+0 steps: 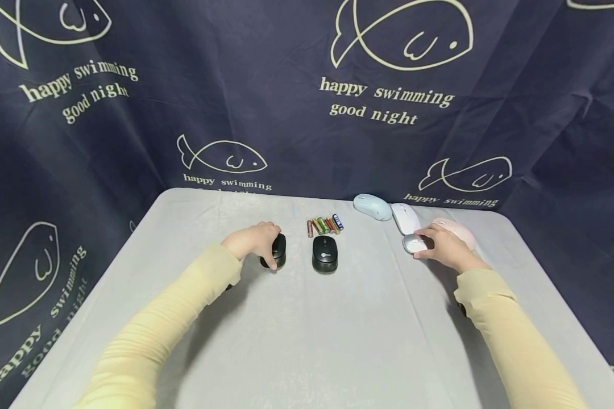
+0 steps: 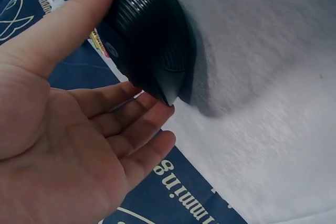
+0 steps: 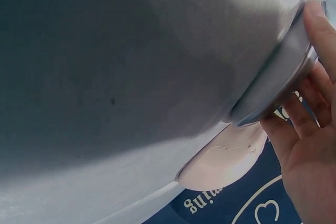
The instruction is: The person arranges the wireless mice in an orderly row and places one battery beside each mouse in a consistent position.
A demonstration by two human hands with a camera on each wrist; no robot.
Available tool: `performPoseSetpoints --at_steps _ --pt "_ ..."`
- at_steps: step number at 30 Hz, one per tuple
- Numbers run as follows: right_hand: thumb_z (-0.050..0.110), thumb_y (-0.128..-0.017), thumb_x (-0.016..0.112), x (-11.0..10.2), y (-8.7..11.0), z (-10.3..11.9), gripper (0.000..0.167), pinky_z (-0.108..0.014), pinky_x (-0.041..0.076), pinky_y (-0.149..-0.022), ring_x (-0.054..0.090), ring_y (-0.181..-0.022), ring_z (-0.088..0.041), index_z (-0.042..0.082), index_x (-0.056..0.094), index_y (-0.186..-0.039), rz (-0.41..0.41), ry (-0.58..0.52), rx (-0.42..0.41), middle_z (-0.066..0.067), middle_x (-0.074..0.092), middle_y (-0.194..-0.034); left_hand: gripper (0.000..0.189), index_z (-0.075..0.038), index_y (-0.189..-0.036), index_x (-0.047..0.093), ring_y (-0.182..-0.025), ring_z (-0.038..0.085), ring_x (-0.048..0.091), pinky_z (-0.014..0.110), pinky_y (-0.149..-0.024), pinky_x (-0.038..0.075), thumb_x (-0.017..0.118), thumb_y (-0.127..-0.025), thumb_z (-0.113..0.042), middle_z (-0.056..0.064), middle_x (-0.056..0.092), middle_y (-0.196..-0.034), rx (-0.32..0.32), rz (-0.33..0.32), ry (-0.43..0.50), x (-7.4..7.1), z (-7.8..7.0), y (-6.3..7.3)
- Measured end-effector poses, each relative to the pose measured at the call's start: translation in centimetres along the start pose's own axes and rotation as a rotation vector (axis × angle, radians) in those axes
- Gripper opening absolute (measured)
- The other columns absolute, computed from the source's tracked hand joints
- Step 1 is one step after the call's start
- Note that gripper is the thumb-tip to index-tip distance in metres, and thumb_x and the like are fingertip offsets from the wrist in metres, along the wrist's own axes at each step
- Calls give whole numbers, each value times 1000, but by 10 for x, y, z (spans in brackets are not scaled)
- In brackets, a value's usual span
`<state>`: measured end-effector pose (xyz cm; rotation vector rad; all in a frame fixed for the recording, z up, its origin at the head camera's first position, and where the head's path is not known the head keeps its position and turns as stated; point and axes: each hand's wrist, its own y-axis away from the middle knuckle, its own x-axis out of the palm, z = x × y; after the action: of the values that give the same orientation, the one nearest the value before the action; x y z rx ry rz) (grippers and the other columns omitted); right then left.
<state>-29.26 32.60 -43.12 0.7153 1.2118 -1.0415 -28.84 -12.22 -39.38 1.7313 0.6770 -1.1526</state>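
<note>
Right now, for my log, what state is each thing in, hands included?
Left grip: around left black mouse
Left black mouse: held between thumb and fingers
Right grip: around silver mouse
Silver mouse: held between thumb and fingers
Center black mouse: resting on table, unheld
Batteries: loose, lying side by side
Light blue mouse: unheld
White mouse: unheld
Pink mouse: partly hidden
</note>
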Motion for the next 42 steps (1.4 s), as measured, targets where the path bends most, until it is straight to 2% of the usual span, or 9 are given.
performPoseSetpoints --at_steps 11,23,30,42 --pt "22 -66 85 -3 -4 3 63 -54 41 -92 54 -104 -42 -10 61 -115 -8 -9 -50 -27 59 -109 83 2 -130 49 -110 29 48 39 -96 45 86 -66 -35 15 52 -120 -67 28 1 -3 -6 2" --pt "14 -64 84 -9 -3 2 60 -54 42 -90 55 -100 -42 -12 61 -113 20 6 -93 -28 60 -104 81 2 -127 51 -109 29 49 38 -95 45 87 -64 -34 14 53 -118 -83 30 -36 -1 -11 -5" --pt "14 -62 85 -8 -7 1 59 -54 42 -90 56 -99 -42 -12 62 -110 4 17 -125 -27 61 -102 82 2 -128 50 -109 28 49 38 -96 45 87 -65 -34 14 53 -119 -93 32 -30 -2 -10 -5" --pt "16 -61 86 -14 -10 7 56 -52 43 -89 58 -96 -40 -10 65 -106 24 44 -129 -24 65 -98 84 3 -129 49 -110 29 49 38 -96 45 87 -64 -34 15 52 -120 -110 55 -48 -4 -13 -6"
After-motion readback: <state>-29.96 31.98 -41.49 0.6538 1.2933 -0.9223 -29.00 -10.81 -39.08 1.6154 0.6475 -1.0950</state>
